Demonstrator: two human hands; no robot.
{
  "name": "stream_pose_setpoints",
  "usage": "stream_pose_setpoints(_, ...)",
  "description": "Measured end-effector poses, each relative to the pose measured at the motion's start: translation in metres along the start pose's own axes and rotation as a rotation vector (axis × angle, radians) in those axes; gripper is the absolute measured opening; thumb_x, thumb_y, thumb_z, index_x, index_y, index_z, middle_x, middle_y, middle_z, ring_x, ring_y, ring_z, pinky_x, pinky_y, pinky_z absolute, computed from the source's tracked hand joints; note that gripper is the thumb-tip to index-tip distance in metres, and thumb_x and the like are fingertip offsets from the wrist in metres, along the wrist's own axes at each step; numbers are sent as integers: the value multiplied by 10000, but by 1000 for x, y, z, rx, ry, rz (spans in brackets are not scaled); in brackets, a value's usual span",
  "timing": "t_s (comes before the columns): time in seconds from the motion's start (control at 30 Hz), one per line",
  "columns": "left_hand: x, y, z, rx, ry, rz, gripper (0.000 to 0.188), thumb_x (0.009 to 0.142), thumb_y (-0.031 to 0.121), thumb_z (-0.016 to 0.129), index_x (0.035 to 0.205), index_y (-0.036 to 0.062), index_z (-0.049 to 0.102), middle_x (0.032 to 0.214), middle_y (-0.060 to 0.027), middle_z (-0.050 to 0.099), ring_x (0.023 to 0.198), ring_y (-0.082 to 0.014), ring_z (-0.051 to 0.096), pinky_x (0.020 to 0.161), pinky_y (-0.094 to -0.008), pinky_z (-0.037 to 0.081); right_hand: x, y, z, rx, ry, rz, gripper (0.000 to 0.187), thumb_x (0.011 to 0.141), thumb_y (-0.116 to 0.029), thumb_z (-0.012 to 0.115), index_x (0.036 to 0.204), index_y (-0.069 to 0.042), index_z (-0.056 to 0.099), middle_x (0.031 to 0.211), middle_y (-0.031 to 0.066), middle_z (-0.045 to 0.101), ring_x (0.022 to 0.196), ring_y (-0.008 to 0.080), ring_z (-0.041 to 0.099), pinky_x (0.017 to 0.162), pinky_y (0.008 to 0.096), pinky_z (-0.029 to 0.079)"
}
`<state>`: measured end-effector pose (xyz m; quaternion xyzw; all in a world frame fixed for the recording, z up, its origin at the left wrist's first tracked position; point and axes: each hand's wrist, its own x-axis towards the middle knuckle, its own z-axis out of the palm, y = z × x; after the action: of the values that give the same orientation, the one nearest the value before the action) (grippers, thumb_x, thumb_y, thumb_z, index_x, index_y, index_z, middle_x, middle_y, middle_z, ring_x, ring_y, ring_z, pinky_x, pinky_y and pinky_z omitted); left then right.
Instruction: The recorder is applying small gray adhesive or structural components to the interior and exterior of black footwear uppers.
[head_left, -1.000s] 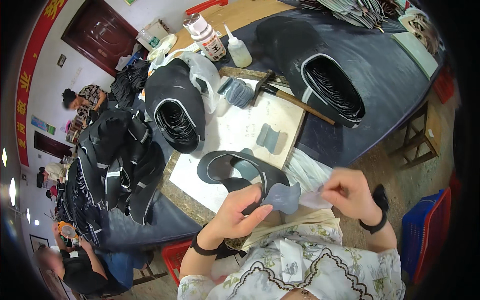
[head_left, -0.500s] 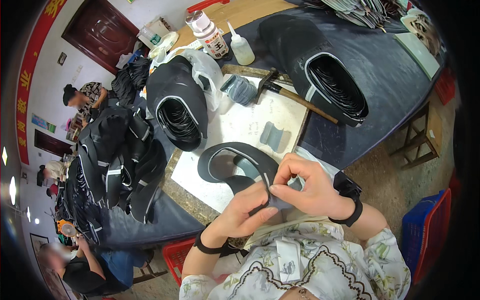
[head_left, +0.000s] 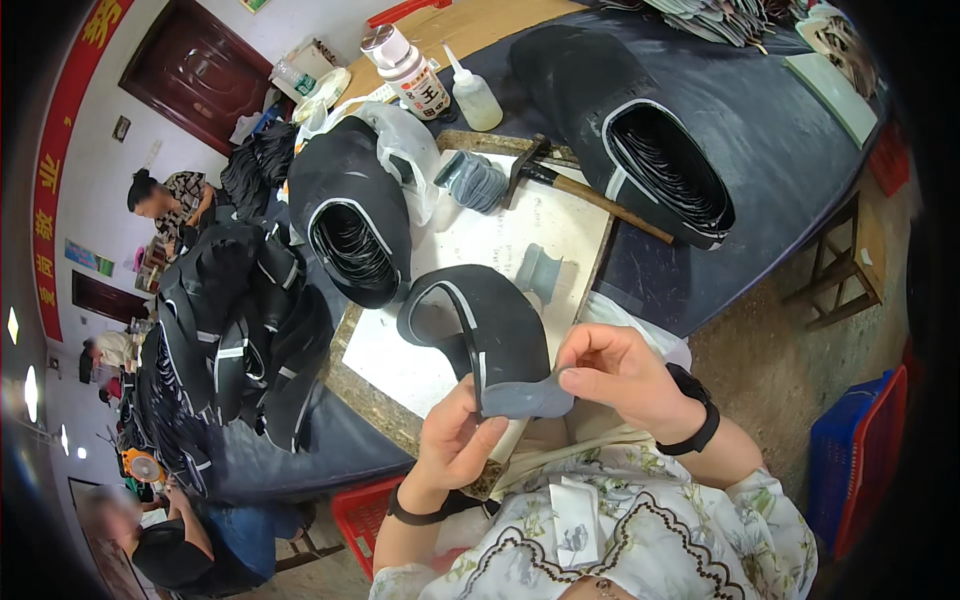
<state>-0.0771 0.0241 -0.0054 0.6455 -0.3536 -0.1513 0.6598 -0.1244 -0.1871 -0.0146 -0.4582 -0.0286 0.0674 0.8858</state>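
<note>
A curved black shoe upper (head_left: 495, 305) with pale edging lies partly on the white board, its near end raised. My left hand (head_left: 458, 440) pinches that near end between thumb and fingers. A smooth grey heel piece (head_left: 530, 399) stretches from there to the right, lying against the upper's end. My right hand (head_left: 625, 380) grips the grey piece's right end between thumb and forefinger. Another grey piece (head_left: 540, 272) lies flat on the board beyond my hands. A tied bundle of grey pieces (head_left: 474, 182) sits at the board's far side, beside a hammer (head_left: 580, 195).
Nested stacks of black uppers (head_left: 352, 245) (head_left: 665, 170) stand left and right of the board (head_left: 395, 370). A loose pile of uppers (head_left: 235, 320) is farther left. A white bottle (head_left: 405, 72) and squeeze bottle (head_left: 475, 98) stand behind. A blue crate (head_left: 850, 440) is at right; people sit at left.
My hands have moved apart, the left one going left. The upper has turned, and the grey piece now shows broadside between my hands.
</note>
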Motion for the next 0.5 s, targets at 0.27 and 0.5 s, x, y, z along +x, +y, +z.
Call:
stream_pose_setpoints(0.27,-5,5,13,-194,137,-153,155,873,29,530,996,-63,555,1025,-97,579,935,-137,523,834,-278,404,5,11,9,32,135,-163,76,841,-94,633,835,-33,586,865,-7,582,776,57,521,703,218,426)
stream_pose_setpoints(0.5,-8,8,13,-241,100,-116,233,857,28,550,1066,-75,555,1067,-131,590,948,-153,537,832,-280,409,0,10,16,81,106,-83,250,834,-30,617,1059,-36,509,756,-17,499,703,49,483,631,191,396)
